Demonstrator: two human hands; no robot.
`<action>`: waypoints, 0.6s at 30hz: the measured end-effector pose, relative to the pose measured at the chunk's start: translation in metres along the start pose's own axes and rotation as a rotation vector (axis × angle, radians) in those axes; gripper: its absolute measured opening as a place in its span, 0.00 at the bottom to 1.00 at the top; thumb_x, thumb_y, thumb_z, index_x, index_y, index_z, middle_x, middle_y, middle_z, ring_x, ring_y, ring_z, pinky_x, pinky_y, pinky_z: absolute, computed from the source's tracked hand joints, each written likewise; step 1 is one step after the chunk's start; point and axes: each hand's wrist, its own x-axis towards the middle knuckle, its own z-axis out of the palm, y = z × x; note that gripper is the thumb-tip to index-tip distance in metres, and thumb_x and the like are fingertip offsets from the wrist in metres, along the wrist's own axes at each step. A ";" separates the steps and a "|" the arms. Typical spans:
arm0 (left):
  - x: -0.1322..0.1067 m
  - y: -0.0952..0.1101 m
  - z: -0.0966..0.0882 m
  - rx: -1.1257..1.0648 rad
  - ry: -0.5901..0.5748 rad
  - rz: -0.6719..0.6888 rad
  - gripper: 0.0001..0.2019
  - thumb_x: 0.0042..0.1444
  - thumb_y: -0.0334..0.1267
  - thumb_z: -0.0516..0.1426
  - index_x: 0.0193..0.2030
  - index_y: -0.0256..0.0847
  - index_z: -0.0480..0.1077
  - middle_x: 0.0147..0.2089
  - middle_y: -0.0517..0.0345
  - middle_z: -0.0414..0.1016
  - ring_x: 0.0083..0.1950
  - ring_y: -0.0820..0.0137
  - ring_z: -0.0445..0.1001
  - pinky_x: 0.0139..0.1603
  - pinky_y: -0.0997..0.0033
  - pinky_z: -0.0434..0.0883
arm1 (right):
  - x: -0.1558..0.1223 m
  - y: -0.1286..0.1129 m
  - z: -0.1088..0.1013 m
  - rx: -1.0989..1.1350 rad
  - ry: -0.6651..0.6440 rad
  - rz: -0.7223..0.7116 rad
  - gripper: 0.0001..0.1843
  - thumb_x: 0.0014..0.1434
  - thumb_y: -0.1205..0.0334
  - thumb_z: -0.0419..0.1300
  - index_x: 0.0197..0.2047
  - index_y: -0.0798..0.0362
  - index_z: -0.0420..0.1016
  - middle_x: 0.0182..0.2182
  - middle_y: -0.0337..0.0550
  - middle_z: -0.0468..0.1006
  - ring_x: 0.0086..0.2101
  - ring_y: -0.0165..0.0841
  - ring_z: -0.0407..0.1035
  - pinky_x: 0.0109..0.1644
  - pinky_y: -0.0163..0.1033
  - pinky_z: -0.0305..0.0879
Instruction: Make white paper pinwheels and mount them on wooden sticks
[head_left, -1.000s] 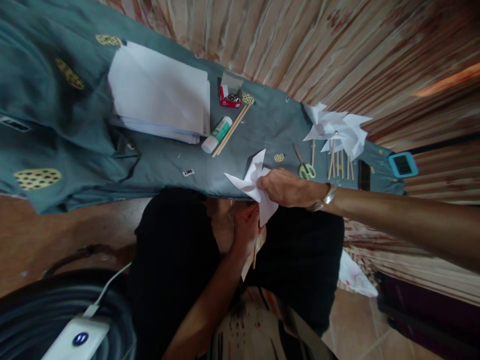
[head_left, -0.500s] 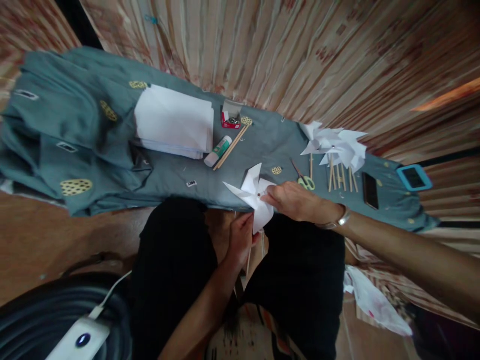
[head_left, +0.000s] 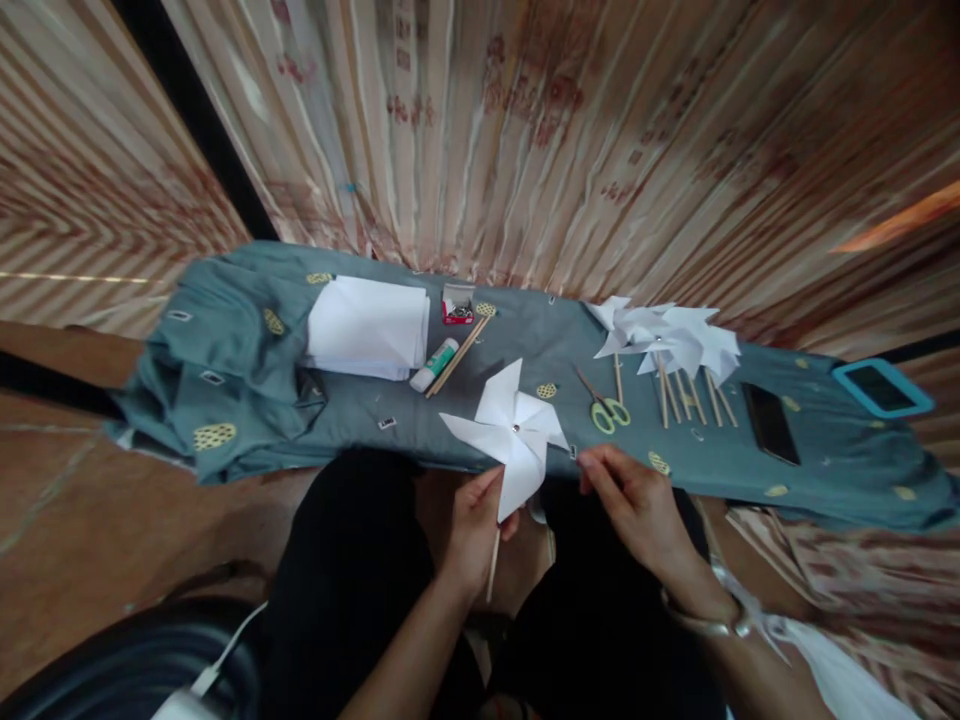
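A white paper pinwheel (head_left: 514,430) on a wooden stick (head_left: 493,565) stands upright over my lap. My left hand (head_left: 474,525) is closed round the stick just below the blades. My right hand (head_left: 636,500) sits to the right of the pinwheel, apart from it, with thumb and forefinger pinched together near the blade tip; what they pinch is too small to name. Both hands hover at the near edge of the grey-green cloth (head_left: 247,400).
On the cloth lie a stack of white paper (head_left: 367,325), a glue stick (head_left: 433,365), a small red box (head_left: 456,305), green-handled scissors (head_left: 606,405), finished pinwheels on sticks (head_left: 667,345), a dark phone (head_left: 769,420) and a blue-cased device (head_left: 881,388). A striped curtain hangs behind.
My right hand let go of the pinwheel's centre and drew back to the right. The pinwheel now shows all its blades. The view tilted up, so everything sits lower in the picture.
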 end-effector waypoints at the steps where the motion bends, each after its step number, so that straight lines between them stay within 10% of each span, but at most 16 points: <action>1: -0.001 0.004 0.002 0.013 0.003 0.011 0.20 0.44 0.53 0.64 0.26 0.34 0.74 0.16 0.64 0.63 0.15 0.81 0.55 0.16 0.78 0.49 | -0.006 0.003 0.004 0.047 0.001 0.030 0.21 0.67 0.48 0.48 0.27 0.49 0.67 0.21 0.37 0.71 0.23 0.31 0.66 0.30 0.35 0.60; 12: -0.003 0.052 0.025 0.155 -0.001 0.307 0.12 0.48 0.46 0.64 0.31 0.37 0.79 0.31 0.57 0.77 0.34 0.72 0.69 0.36 0.75 0.65 | 0.000 -0.010 0.046 0.686 -0.511 -0.041 0.15 0.55 0.50 0.63 0.39 0.53 0.73 0.28 0.36 0.75 0.26 0.28 0.65 0.29 0.32 0.61; 18: 0.009 0.074 0.044 0.229 -0.020 0.447 0.11 0.50 0.45 0.61 0.32 0.38 0.79 0.37 0.54 0.78 0.41 0.66 0.73 0.43 0.71 0.68 | 0.032 -0.026 0.043 0.639 -0.537 -0.188 0.08 0.55 0.62 0.59 0.28 0.55 0.74 0.22 0.35 0.72 0.24 0.27 0.63 0.29 0.32 0.57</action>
